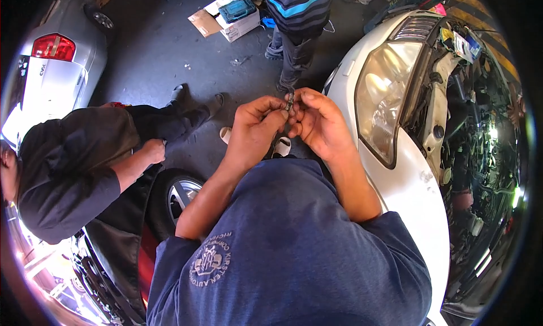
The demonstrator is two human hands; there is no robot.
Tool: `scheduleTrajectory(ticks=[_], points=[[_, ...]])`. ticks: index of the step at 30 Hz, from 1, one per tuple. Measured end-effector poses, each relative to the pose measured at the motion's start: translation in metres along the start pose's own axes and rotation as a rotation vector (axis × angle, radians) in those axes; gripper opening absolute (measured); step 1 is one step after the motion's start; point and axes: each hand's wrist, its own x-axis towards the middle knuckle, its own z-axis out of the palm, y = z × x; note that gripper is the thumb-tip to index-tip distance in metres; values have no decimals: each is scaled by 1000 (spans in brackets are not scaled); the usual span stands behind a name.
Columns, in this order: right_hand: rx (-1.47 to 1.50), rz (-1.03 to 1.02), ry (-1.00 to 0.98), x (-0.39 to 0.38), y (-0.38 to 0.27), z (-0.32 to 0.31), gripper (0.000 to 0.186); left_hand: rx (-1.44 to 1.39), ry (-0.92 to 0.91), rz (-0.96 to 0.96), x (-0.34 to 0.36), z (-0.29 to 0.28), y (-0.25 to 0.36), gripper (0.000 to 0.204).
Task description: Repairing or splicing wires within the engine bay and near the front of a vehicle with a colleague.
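In front of my chest, both hands meet over a small, slim, dark part with a metallic look (289, 102). My left hand (254, 128) pinches it between thumb and fingertips. My right hand (325, 125) has its fingers curled at the part's other side, with the fingertips on it. Its exact kind is too small to make out, and fingers cover some of it.
To the right stands a white car with its headlight (390, 94) and open engine bay (475, 156). A person in dark clothes (73, 162) is at the left, near a silver car (62, 66). Another person's striped top (297, 9) is ahead, beside a carton (242, 27) bearing a teal case (236, 9).
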Motion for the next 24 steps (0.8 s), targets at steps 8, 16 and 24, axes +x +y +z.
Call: scheduleTrajectory(ticks=[8,16,24], points=[[176,16,-101,-2,1,2,14,-433,-200,-223,4,-10,2,13],[-124,-290,8,-3,-5,3,13,-104,62,-17,7,3,-3,9],[-106,-400,142,-4,-5,11,3,634,219,550,12,8,5,24]])
